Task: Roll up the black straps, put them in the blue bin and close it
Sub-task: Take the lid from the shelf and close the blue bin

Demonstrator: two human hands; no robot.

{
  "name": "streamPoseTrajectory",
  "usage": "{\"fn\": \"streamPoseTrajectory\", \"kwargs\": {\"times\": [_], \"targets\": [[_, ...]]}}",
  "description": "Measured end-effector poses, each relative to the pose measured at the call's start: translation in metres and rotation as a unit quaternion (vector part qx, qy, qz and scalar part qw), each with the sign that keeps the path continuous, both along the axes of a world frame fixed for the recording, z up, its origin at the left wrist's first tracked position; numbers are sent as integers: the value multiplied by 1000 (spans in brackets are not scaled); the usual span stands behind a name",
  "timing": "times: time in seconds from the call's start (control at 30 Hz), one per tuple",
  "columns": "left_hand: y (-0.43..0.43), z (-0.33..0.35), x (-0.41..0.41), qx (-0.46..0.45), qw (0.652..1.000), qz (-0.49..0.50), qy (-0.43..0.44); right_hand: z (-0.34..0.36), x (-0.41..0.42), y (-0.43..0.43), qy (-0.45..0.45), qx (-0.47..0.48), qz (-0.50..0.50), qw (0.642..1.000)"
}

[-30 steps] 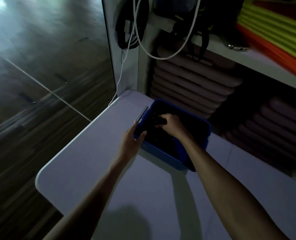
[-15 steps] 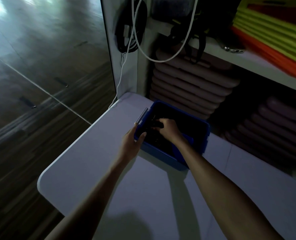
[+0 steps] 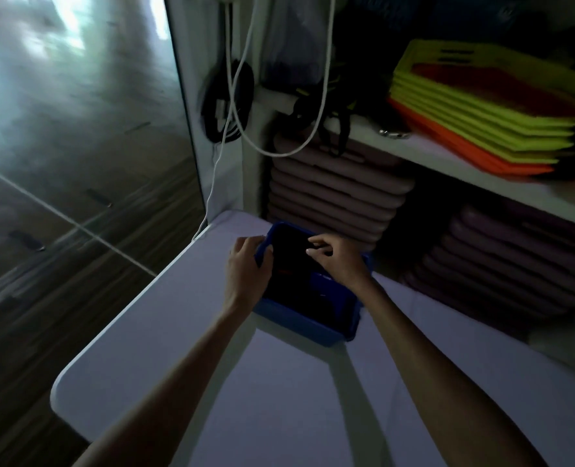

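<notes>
**Now both hands at the bin, straps inside, lid unseen**

Here the blue bin (image 3: 308, 323) sits on the pale worktop (image 3: 279, 399) near its far edge, its long axis running from near right to far left. The black straps (image 3: 296, 284) lie as a dark mass inside it; how neatly they are rolled cannot be told in this dim light.

The left hand (image 3: 247, 267) is closed over the bin's left rim near the far corner, thumb inside, fingers outside. The right hand (image 3: 338, 261) hovers over the bin's far half with fingers curled; whether its grip has a strap in it cannot be told.

Closing probably comes next, but no lid can be made out. The right hand is nearer the contents, and the left already steadies the bin from the side.
</notes>
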State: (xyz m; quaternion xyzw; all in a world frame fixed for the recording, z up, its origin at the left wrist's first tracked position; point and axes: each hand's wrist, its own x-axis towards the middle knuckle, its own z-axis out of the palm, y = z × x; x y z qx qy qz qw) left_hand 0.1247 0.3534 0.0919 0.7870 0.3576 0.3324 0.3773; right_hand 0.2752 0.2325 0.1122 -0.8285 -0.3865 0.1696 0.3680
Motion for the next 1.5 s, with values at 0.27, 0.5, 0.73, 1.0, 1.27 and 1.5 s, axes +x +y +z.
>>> {"fn": "streamPoseTrajectory", "kwargs": {"times": [0.27, 0.5, 0.73, 1.0, 1.27, 1.5], "targets": [[-93, 276, 142, 135, 946, -196, -220, 266, 67, -141, -241, 255, -147, 925], [-207, 486, 218, 244, 856, -281, -360, 462, 108, -269, -448, 266, -226, 823], [-247, 581, 288, 227, 910, -213, -274, 544, 165, -336, -471, 222, -432, 736], [-251, 584, 328, 210, 918, -294, -162, 548, 196, -340, -348, 250, -349, 834], [-258, 537, 324, 10, 848, -341, -406, 506, 202, -339, -110, 584, -205, 777], [-233, 492, 290, -91, 809, -419, -401, 444, 160, -355, -76, 631, -184, 750]]}}
